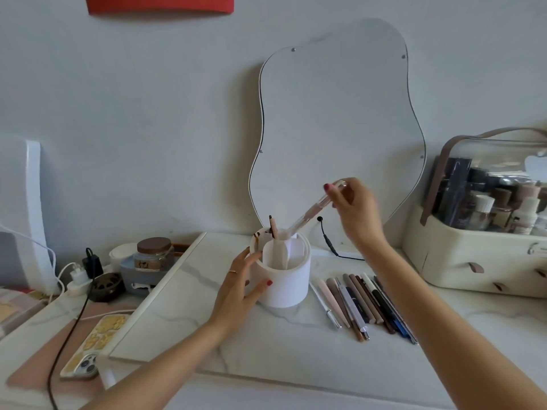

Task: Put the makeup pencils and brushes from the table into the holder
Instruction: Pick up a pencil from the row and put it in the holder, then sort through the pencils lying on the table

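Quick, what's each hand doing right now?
Left hand: open, steadying the white holder.
Right hand: closed on a clear-handled brush.

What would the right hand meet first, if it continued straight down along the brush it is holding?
Probably the white holder. The right hand pinches a clear-handled brush that slants down and to the left, its lower end already at the holder's rear compartment beside a brown pencil. Depth is uncertain.

Holder [284, 282]: plain white. Table [189, 309]: white marble, grey veining. Pencils [367, 306]: pink, taupe, brown, black, blue. Fingernails on both hands: red. Jar lid [154, 245]: dark brown. Phone case [94, 344]: yellow-patterned.
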